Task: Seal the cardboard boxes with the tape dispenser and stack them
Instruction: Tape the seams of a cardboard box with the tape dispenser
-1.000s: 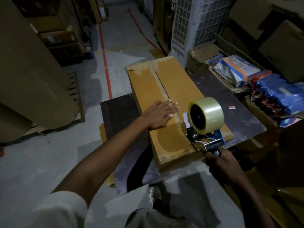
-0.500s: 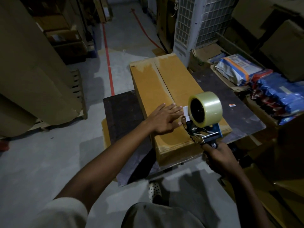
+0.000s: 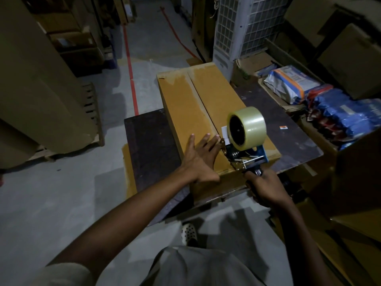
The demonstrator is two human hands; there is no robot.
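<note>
A long brown cardboard box lies on a dark table, its two top flaps meeting along a centre seam. My left hand presses flat on the near left flap, fingers straight and spread, beside the seam. My right hand grips the handle of a blue tape dispenser carrying a clear tape roll. The dispenser's front end sits on the seam close to the box's near edge, right next to my left fingertips.
Blue and white packets fill open cartons at the right. A white grilled unit stands behind the box. Large cardboard sheets lean at the left on a pallet. Red floor lines cross the grey concrete. A shoe shows below the table.
My left hand slid toward the box's near end along the left flap. The tape dispenser came closer to the seam at the near edge, beside my left fingers.
</note>
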